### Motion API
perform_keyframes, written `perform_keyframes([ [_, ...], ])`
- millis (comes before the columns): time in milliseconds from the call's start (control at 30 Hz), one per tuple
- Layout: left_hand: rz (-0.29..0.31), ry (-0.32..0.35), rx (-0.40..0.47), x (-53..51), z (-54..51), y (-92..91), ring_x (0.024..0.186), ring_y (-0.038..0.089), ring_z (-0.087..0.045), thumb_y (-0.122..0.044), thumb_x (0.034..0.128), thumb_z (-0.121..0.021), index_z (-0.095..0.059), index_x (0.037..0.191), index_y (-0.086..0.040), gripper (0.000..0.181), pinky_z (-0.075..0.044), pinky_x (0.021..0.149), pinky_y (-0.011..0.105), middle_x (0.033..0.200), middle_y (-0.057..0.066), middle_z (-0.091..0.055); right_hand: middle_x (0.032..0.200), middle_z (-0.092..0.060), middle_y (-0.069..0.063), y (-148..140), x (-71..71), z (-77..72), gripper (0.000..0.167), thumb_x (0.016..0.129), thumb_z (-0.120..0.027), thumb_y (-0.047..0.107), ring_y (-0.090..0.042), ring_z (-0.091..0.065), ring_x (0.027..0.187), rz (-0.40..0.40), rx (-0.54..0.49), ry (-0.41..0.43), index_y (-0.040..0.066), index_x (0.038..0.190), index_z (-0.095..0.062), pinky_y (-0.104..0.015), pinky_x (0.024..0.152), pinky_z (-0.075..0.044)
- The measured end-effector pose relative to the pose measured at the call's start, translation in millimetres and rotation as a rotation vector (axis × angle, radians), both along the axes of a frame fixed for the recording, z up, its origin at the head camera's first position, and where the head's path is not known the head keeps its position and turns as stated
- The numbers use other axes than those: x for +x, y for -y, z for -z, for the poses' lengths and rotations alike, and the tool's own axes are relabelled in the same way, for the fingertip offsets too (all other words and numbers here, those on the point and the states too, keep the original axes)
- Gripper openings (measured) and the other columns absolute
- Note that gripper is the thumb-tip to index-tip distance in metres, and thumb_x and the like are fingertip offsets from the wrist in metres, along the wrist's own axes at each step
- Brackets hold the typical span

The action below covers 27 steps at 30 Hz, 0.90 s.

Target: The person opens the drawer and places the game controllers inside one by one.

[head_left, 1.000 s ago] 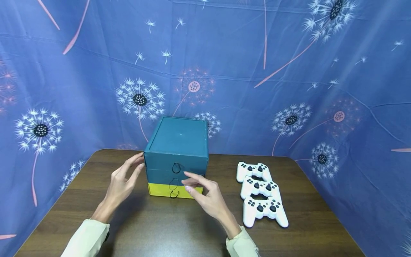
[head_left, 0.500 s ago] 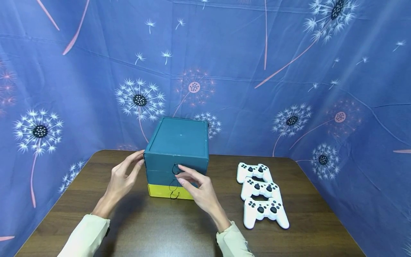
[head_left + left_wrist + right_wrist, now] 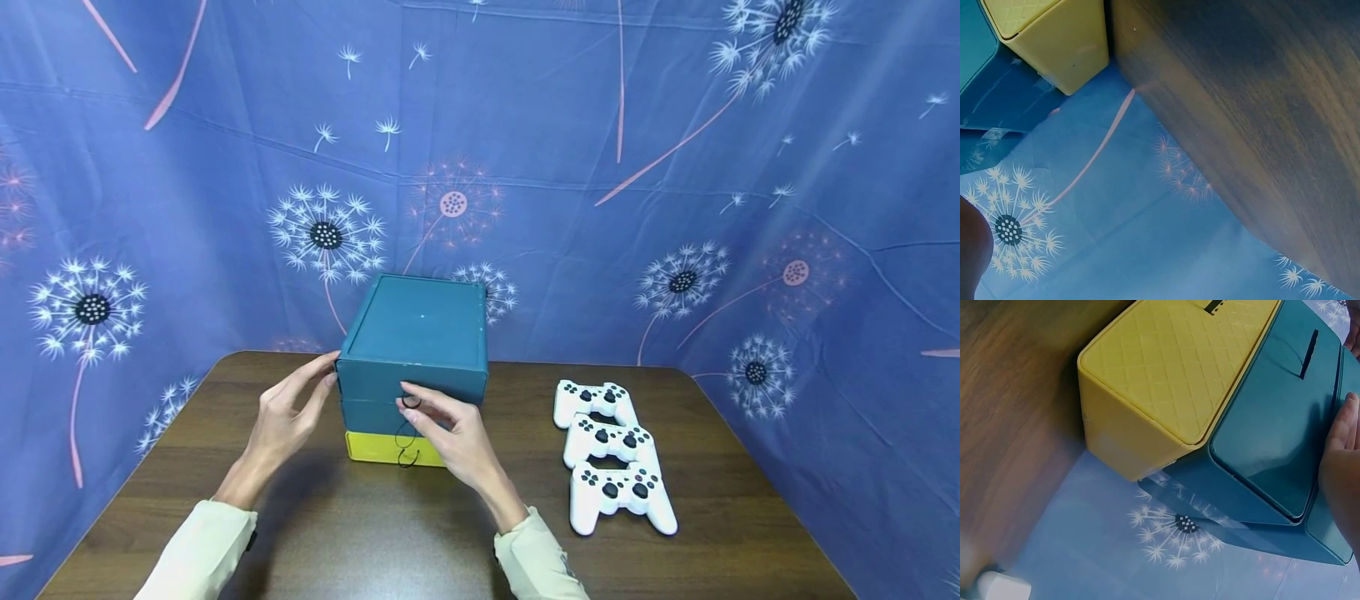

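Note:
A stack of drawer boxes stands at mid-table: two teal drawers (image 3: 375, 379) over a yellow drawer (image 3: 367, 447), each with a thin black ring on its front. My right hand (image 3: 457, 429) has its thumb and index finger around the top drawer's ring pull (image 3: 411, 402); the exact contact is small to see. At the upper left front corner, my left hand (image 3: 281, 417) rests straight fingertips against the teal side. The right wrist view shows the right hand (image 3: 1344, 469) beside the teal fronts; the left wrist view catches only a dark blurred part of a hand (image 3: 972, 244).
Three white game controllers (image 3: 622, 492) lie in an overlapping row on the brown wooden table (image 3: 360, 533), right of the stack. Behind the table hangs a blue dandelion-print cloth (image 3: 540, 250). In the right wrist view a white controller part (image 3: 1007, 587) shows at the lower left.
My right hand has moved left and slightly up, from the drawer's lower right to the top ring, its finger and thumb coming around it. The left hand has stayed at the corner.

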<state>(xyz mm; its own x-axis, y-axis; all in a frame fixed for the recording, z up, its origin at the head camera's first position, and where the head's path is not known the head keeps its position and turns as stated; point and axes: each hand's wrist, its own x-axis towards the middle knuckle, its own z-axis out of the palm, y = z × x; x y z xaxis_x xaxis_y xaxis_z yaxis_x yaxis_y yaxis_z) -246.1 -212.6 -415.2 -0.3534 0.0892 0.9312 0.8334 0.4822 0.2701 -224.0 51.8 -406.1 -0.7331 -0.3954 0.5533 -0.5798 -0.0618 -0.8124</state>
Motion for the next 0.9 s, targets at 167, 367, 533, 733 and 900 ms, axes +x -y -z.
perform_keyframes([
  [167, 0.013, 0.002, -0.003, -0.1, -1.2, 0.3, 0.118, 0.002, -0.063, 0.0, 0.099, -0.068, -0.068, 0.13, 0.002, 0.031, -0.051, 0.098, 0.018, 0.122, 0.018, -0.072, 0.12, -0.073, -0.017, 2.4, -0.5, -1.4, 0.034, 0.102, -0.065, 0.002, -0.026, -0.07, 0.113, 0.005, -0.013, 0.008, -0.001, 0.135, -0.066, -0.034, 0.093, -0.059],
  [367, 0.021, -0.004, -0.005, -0.2, -1.3, -0.1, 0.118, 0.003, -0.064, -0.005, 0.1018, -0.066, -0.068, 0.13, 0.002, 0.03, -0.052, 0.097, 0.02, 0.123, 0.017, -0.072, 0.123, -0.073, -0.016, 3.1, -0.7, -0.8, 0.032, 0.101, -0.066, 0.0, -0.03, -0.069, 0.115, 0.004, -0.035, 0.001, -0.004, 0.132, -0.068, -0.034, 0.094, -0.058],
  [533, 0.019, -0.009, -0.002, -0.3, -1.3, -0.9, 0.116, 0.002, -0.064, 0.008, 0.0939, -0.069, -0.069, 0.129, 0.003, 0.036, -0.051, 0.098, 0.018, 0.122, 0.018, -0.072, 0.123, -0.072, -0.017, 2.7, 1.4, -1.5, 0.03, 0.1, -0.066, -0.001, -0.031, -0.069, 0.115, -0.008, -0.051, -0.003, -0.006, 0.13, -0.068, -0.036, 0.096, -0.058],
  [733, 0.025, -0.023, 0.011, -1.9, -0.2, -0.9, 0.112, 0.002, -0.065, 0.009, 0.0925, -0.069, -0.069, 0.127, 0.005, 0.035, -0.053, 0.094, 0.02, 0.119, 0.019, -0.073, 0.123, -0.072, -0.016, 1.8, 5.2, -2.3, 0.03, 0.1, -0.067, 0.0, -0.028, -0.069, 0.115, -0.021, -0.06, 0.008, -0.006, 0.129, -0.069, -0.038, 0.095, -0.058],
  [900, 0.029, -0.021, 0.015, -2.3, 0.9, -0.7, 0.112, 0.001, -0.065, 0.006, 0.0949, -0.068, -0.069, 0.127, 0.005, 0.032, -0.054, 0.093, 0.02, 0.119, 0.02, -0.073, 0.124, -0.072, -0.016, 1.6, 8.3, -2.0, 0.03, 0.1, -0.066, -0.001, -0.027, -0.069, 0.115, -0.025, -0.054, 0.015, -0.006, 0.129, -0.069, -0.038, 0.096, -0.058],
])
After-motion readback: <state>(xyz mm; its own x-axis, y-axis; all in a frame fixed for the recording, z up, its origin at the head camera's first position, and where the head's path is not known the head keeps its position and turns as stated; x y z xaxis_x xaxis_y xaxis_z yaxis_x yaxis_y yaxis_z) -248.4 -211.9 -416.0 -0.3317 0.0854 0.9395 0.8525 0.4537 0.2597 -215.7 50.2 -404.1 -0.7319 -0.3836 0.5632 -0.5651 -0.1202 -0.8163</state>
